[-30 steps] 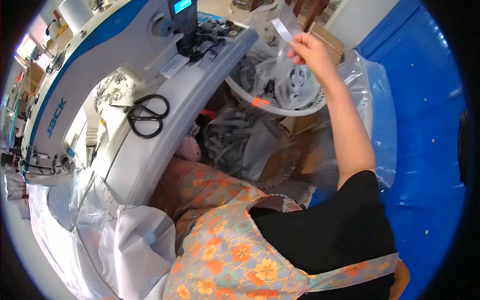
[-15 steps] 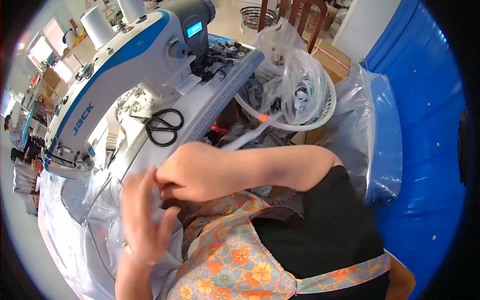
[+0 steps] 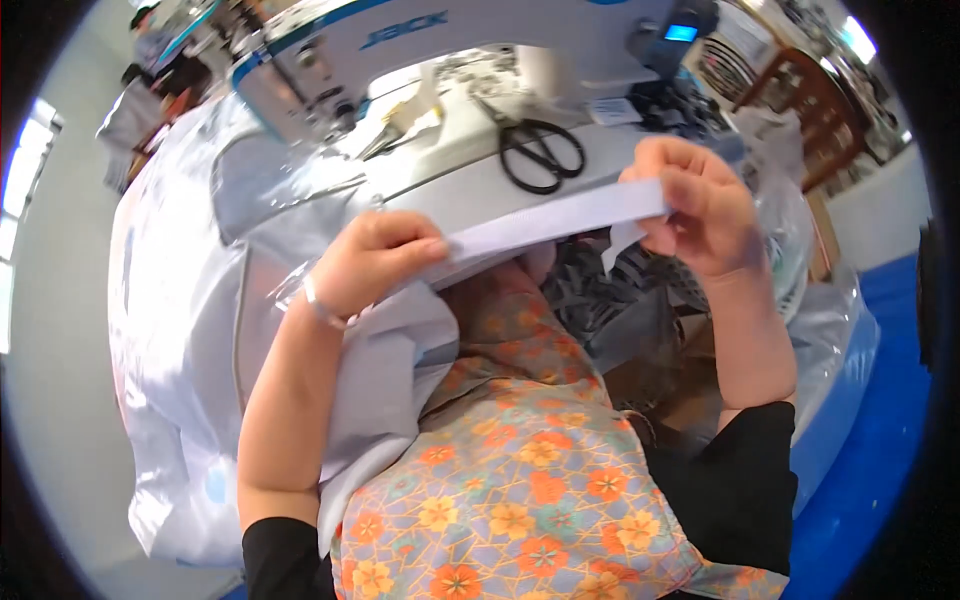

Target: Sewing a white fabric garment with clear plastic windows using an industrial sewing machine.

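A pale lavender-white fabric strip (image 3: 560, 217) is stretched taut between my two hands, in front of the sewing machine bed. My left hand (image 3: 378, 252) pinches its left end between thumb and curled fingers. The right end is gripped by my right hand (image 3: 700, 205), and a short tail of the strip hangs below those fingers. Light grey-white cloth (image 3: 385, 365) lies across my lap below the left hand. Black-handled scissors (image 3: 540, 155) rest on the machine bed just beyond the strip.
A white and blue sewing machine (image 3: 480, 40) stands at the back. Clear plastic and pale cloth (image 3: 190, 300) heap at the left. Dark fabric scraps (image 3: 610, 300) lie below the right hand. A plastic bag (image 3: 785, 170) and wooden chair (image 3: 815, 110) are at the right.
My hands, close together before, have spread apart with the strip pulled between them. My right arm has swung out to the right. The whole view has turned, bringing the machine across the top.
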A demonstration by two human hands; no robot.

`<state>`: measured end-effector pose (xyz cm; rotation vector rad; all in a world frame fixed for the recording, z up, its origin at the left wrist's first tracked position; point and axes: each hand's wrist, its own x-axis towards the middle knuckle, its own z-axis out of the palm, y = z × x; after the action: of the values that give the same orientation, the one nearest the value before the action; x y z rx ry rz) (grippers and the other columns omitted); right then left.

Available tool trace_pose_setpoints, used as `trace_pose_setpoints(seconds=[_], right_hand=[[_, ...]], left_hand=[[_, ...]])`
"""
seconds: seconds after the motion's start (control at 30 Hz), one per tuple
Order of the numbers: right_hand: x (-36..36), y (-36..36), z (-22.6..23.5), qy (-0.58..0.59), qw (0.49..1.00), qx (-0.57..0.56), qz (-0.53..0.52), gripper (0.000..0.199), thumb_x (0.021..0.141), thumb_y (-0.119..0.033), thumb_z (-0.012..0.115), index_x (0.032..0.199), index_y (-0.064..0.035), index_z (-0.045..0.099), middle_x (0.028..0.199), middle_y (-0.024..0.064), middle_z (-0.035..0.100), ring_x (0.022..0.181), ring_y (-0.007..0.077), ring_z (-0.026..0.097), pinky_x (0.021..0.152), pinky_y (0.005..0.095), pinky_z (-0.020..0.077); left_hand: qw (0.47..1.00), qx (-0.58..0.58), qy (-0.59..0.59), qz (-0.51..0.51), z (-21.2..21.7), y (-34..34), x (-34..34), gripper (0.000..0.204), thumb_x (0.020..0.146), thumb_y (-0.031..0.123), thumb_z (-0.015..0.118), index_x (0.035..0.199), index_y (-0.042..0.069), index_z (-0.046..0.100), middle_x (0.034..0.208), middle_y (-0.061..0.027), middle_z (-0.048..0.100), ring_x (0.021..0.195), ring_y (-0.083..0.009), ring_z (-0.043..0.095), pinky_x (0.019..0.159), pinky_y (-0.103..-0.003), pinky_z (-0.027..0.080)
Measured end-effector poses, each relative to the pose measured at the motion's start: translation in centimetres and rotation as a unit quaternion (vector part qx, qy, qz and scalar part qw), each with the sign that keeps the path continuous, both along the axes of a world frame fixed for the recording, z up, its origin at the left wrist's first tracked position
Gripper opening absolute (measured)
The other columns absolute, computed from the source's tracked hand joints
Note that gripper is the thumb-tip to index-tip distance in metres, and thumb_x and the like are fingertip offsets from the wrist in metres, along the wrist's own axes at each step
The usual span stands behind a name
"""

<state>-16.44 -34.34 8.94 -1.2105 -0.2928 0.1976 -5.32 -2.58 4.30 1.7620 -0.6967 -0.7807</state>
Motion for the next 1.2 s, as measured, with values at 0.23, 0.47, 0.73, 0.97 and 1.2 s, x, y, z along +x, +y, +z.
trace_pose_setpoints(seconds=[0.23, 0.47, 0.73, 0.97, 1.2], right_hand=[[4.5, 10.7, 4.0, 0.002, 0.991, -0.052, 0.127, 0.019, 0.094, -0.020, 0.060, 0.094, -0.0015, 0.061, 0.075, 0.0022, 0.057, 0.064, 0.0071, 0.054, 0.051, 0.0206, 0.0372], [8.1, 13.8, 2.6, -0.223, 0.900, -0.376, 0.000, 0.007, 0.093, 0.002, 0.057, 0.097, -0.0025, 0.061, 0.082, -0.0013, 0.059, 0.072, 0.0063, 0.056, 0.063, 0.0215, 0.0462], [10.9, 15.4, -6.7, -0.305, 0.896, -0.321, -0.037, 0.022, 0.088, 0.000, 0.066, 0.110, -0.0018, 0.065, 0.104, 0.0060, 0.068, 0.093, 0.0158, 0.068, 0.084, 0.0281, 0.0537], [13.7, 16.7, -8.0, -0.156, 0.948, -0.211, -0.180, 0.019, 0.094, -0.016, 0.065, 0.108, -0.0031, 0.068, 0.103, 0.0063, 0.071, 0.098, 0.0185, 0.067, 0.087, 0.0316, 0.0535], [8.4, 16.8, -11.3, 0.012, 0.947, -0.302, -0.105, 0.046, 0.095, -0.011, 0.062, 0.139, -0.0052, 0.048, 0.098, 0.0055, 0.067, 0.088, 0.0116, 0.062, 0.082, 0.0283, 0.0507]], left_hand=[[0.971, -0.236, 0.039, 0.001, 2.8, -0.6, -1.6, 0.055, 0.102, 0.049, 0.046, 0.108, -0.001, 0.067, 0.106, -0.0119, 0.070, 0.088, -0.0183, 0.065, 0.080, -0.030, 0.048], [0.967, -0.186, 0.092, 0.150, 5.3, 2.6, -2.0, 0.043, 0.102, 0.040, 0.053, 0.098, 0.000, 0.068, 0.075, -0.0015, 0.062, 0.068, -0.0051, 0.054, 0.049, -0.016, 0.031], [0.683, 0.185, -0.652, 0.274, 9.0, 12.1, -2.1, 0.010, 0.086, -0.001, 0.063, 0.094, 0.000, 0.069, 0.077, -0.0084, 0.065, 0.063, -0.0174, 0.061, 0.059, -0.028, 0.047], [0.858, 0.207, -0.468, -0.046, 6.4, 4.6, -5.9, 0.016, 0.077, 0.006, 0.061, 0.090, 0.009, 0.070, 0.109, -0.0091, 0.067, 0.095, -0.0270, 0.067, 0.079, -0.039, 0.054], [0.805, 0.332, -0.488, 0.056, -4.2, 4.4, 7.1, 0.015, 0.084, 0.009, 0.057, 0.091, 0.006, 0.070, 0.106, -0.0159, 0.069, 0.100, -0.0339, 0.066, 0.087, -0.042, 0.054]])
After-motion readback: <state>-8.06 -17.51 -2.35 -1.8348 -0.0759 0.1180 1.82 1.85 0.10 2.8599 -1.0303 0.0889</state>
